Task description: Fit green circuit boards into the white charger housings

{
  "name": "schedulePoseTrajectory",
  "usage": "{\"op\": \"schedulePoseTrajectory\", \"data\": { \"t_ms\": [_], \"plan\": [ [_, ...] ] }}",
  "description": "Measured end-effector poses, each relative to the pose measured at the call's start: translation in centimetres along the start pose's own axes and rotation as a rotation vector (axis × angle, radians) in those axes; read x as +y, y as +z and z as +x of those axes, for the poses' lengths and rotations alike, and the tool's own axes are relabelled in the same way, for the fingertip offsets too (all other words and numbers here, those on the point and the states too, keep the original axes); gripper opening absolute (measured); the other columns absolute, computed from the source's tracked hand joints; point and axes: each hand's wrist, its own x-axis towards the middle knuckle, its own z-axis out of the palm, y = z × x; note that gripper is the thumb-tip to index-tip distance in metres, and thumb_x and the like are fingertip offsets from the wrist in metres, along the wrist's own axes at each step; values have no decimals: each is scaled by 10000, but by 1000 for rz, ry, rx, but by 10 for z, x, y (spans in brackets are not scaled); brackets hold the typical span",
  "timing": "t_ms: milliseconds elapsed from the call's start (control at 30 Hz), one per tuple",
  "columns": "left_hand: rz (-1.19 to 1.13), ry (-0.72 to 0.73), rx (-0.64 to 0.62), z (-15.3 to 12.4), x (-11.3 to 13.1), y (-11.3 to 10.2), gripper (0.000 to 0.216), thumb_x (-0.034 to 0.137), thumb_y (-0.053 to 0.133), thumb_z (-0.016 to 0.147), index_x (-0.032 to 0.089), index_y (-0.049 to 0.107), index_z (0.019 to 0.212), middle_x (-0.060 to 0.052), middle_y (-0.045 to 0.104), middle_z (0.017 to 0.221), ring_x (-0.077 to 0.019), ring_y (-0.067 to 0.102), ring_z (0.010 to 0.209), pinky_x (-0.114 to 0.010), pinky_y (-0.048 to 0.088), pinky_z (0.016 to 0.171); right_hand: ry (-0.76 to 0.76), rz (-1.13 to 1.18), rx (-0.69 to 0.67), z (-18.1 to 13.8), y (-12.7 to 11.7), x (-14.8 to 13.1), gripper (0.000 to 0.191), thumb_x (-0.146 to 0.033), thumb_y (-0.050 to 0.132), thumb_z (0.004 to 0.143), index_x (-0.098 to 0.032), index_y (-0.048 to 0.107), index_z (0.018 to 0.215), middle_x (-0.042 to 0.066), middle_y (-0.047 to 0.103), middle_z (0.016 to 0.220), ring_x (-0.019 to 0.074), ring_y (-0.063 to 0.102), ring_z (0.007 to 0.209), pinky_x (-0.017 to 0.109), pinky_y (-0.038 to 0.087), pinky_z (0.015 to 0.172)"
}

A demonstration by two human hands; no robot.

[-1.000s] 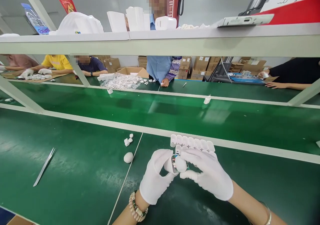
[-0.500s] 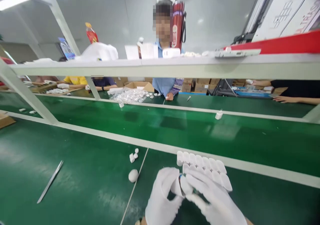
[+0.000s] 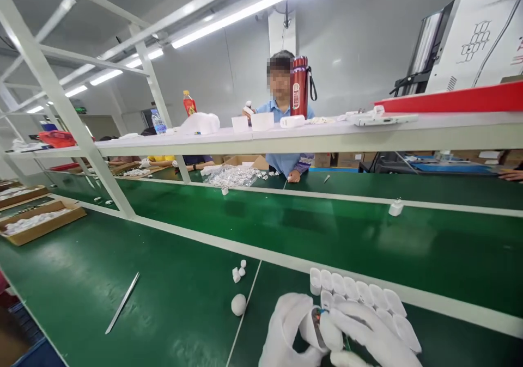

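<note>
My left hand (image 3: 284, 331), in a white glove, curls its fingers around a small white plastic casing (image 3: 311, 331). Coloured bits, perhaps wires, show at the casing's open end. My right hand (image 3: 370, 331), gloved too, pinches a rounded white piece (image 3: 330, 330) against that end; part of it is hidden by the fingers. Just beyond the right hand, white casings (image 3: 350, 286) stand in two close rows. To the left lie an off-white ball (image 3: 238, 305), several small white blocks (image 3: 236, 274) and metal tweezers (image 3: 122, 303).
A pale shelf (image 3: 253, 144) spans the view above a green conveyor belt (image 3: 261, 222), bearing a red flask (image 3: 299, 86) and bottles. One white part (image 3: 395, 208) sits on the belt. Cardboard trays (image 3: 41, 228) stand at left. A co-worker (image 3: 281, 111) is across the belt.
The view has tilted up and swung left, so the bench items appear lower and further right. Both hands keep hold of the casing and the rounded piece.
</note>
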Motion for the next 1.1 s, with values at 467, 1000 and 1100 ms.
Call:
{"op": "schedulePoseTrajectory", "data": {
  "t_ms": [467,1000,1100],
  "plan": [
    [-134,-50,-89,7,10,-6,591,52,673,760,188,472,1300,-112,560,1200,-240,528,1121,-426,498,949,57,219,3,6,-12,-11,164,-390,608,887,-250,658,817,38,687,896,194,668,856,294,560,786],
    [-96,-121,-135,6,10,-8,519,80,657,789,199,503,1270,-98,554,1193,-217,531,1105,-379,494,950,43,53,-181,4,-9,-12,191,-247,472,949,-215,621,835,66,652,924,186,635,795,283,514,633],
    [-107,-131,-143,6,9,-7,513,85,652,791,198,504,1269,-96,551,1198,-216,531,1104,-381,490,952,80,34,-266,3,-10,-12,156,-248,494,935,-211,583,813,66,646,971,195,627,818,293,497,631]
  ]
}}
